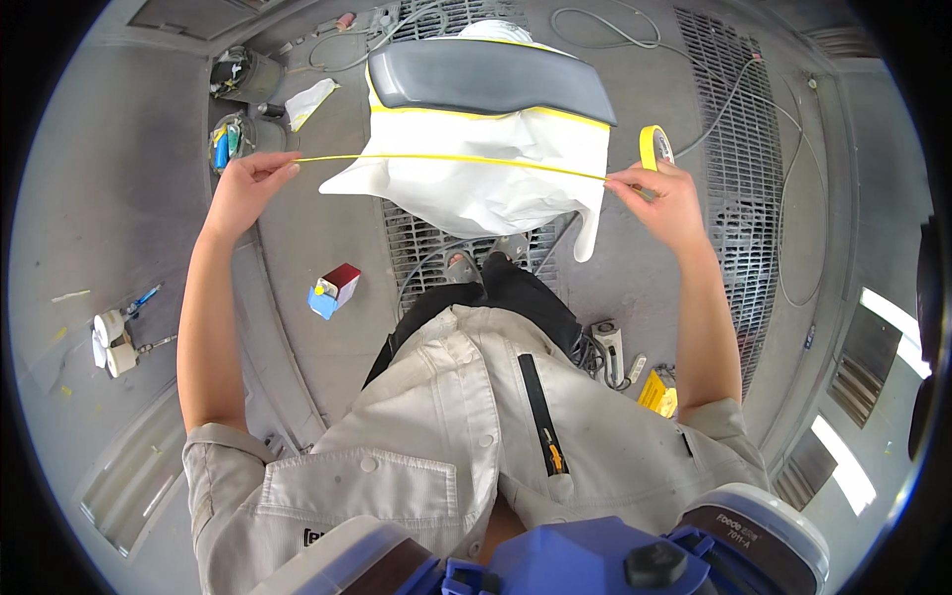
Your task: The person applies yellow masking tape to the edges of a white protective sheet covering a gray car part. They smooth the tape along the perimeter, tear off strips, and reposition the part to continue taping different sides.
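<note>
A strip of yellow masking tape point(446, 158) is stretched taut between my two hands. My left hand point(256, 186) pinches one end between thumb and fingers. The other end is pinched by my right hand point(654, 195), which also carries the yellow tape roll point(648, 147) at its upper fingers. Beyond the strip lies a dark grey curved panel point(491, 78), edged with yellow tape. White masking sheet point(476, 178) hangs from the panel's near edge, and the strip passes above it. What supports the panel is hidden.
Floor grating point(736, 186) runs at the right, with hoses point(788, 245) across the floor. Two bins point(256, 74) stand at upper left. An opened box point(338, 286) sits left of my legs; a power strip point(636, 368) and a yellow package point(656, 390) lie at lower right.
</note>
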Available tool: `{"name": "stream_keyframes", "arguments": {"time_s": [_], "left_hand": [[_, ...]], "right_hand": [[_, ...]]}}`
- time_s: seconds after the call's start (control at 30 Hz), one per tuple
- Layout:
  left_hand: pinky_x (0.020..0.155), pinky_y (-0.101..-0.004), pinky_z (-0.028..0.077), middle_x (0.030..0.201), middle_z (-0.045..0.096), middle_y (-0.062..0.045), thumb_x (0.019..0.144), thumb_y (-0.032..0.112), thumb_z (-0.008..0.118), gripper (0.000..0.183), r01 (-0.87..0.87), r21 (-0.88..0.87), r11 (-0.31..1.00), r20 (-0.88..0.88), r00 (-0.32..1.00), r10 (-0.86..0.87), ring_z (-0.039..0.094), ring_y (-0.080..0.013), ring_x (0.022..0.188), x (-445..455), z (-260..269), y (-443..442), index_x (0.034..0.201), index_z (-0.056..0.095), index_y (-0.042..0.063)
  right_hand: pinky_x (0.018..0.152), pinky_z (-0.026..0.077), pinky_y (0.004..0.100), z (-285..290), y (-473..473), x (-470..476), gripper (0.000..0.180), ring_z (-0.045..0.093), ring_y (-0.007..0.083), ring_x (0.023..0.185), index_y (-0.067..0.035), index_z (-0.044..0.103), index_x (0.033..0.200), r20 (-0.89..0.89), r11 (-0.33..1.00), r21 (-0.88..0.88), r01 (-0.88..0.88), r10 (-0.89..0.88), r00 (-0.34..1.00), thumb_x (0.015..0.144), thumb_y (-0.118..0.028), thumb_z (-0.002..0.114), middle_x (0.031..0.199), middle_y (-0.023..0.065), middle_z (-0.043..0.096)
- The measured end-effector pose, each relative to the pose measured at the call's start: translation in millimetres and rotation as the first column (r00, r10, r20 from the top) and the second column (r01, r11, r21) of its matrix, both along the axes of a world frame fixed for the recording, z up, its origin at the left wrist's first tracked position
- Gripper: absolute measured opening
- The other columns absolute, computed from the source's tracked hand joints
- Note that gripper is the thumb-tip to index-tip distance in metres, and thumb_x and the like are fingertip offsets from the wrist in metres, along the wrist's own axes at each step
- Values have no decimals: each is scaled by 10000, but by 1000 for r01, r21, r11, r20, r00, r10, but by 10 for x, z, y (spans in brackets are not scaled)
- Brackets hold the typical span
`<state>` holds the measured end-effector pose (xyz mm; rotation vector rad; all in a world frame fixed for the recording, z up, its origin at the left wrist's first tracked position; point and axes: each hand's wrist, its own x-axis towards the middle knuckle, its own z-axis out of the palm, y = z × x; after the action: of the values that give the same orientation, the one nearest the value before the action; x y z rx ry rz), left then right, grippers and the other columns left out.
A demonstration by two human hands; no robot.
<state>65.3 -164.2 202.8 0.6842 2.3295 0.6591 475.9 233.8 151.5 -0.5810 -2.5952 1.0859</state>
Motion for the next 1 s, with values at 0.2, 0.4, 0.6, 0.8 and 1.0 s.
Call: {"name": "stream_keyframes", "arguments": {"time_s": [0.2,0.4,0.6,0.8,1.0], "left_hand": [[1236,-519,395,1610,510,-175,831,188,891,848,102,50,994,-725,688,-34,446,-433,1498,749,330,106,1604,544,163],[1067,-440,539,1280,756,-87,811,176,916,546,594,444,671,-415,800,-434,701,-278,1191,1973,37,1020,1338,775,174],[802,-244,555,976,769,-38,911,-9,840,204,69,620,781,158,965,-211,692,-100,874,1682,-337,811,1113,838,25],[727,-231,529,934,757,-13,931,66,856,152,37,472,881,245,954,-171,647,-70,809,1083,-513,620,1079,842,37],[775,-302,604,940,787,-82,913,107,857,97,213,509,834,-84,977,-198,764,-188,844,896,-735,646,993,826,61]], "right_hand": [[622,521,371,567,-408,-231,69,633,195,720,-212,820,880,-70,905,361,-226,268,961,857,-269,853,716,-11,599],[603,497,368,965,-699,-552,111,628,207,714,-204,812,907,-44,820,425,-382,440,897,838,-266,871,729,-3,593],[620,530,369,880,-368,-406,87,677,227,734,-173,831,910,29,935,252,-251,252,967,854,-226,871,758,20,663],[700,553,346,469,-129,-195,106,723,221,783,-49,835,977,137,991,128,-48,30,990,877,-75,861,889,77,779],[939,535,400,137,74,-98,312,714,308,1047,-27,787,1205,209,876,483,-5,-110,972,903,-88,837,1154,133,780]]}}
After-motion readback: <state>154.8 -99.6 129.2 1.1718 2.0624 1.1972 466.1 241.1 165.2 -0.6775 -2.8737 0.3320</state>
